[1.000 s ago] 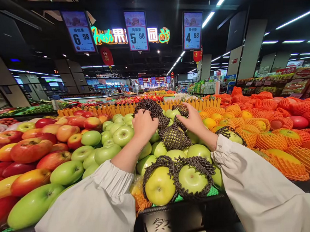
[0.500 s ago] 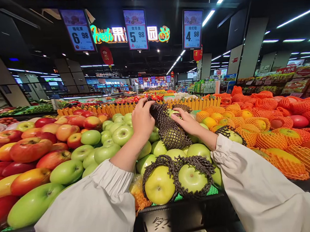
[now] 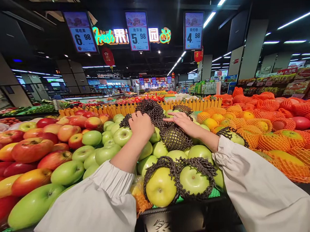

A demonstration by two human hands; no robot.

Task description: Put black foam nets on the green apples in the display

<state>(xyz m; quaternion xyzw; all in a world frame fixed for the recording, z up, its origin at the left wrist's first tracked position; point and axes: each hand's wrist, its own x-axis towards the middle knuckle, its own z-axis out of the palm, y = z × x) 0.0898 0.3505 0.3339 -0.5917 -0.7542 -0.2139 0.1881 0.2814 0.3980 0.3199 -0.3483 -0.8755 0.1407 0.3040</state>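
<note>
My left hand [image 3: 142,125] is closed, fingers curled down into black foam netting [image 3: 150,109] that is bunched on the green apples and also shows to its left. Its fingertips are hidden behind the hand. My right hand [image 3: 182,122] has its index finger stretched to the left beside the netting, with the other fingers loosely bent. Between and below the hands sits a net-covered apple [image 3: 175,138]. Nearer the front, a yellow-green apple [image 3: 160,187] and a green apple [image 3: 193,179] each sit in a black foam net.
Red and yellow apples [image 3: 31,149] are piled at the left. Oranges in orange nets [image 3: 268,136] and fruit in red nets [image 3: 303,111] fill the right. A yellow picket fence [image 3: 117,109] edges the back, and a black crate rim [image 3: 182,207] runs along the front.
My left hand has moved down and slightly left; the black netting now spreads up and left around it. My right hand's index finger has extended further left. The view has shifted slightly.
</note>
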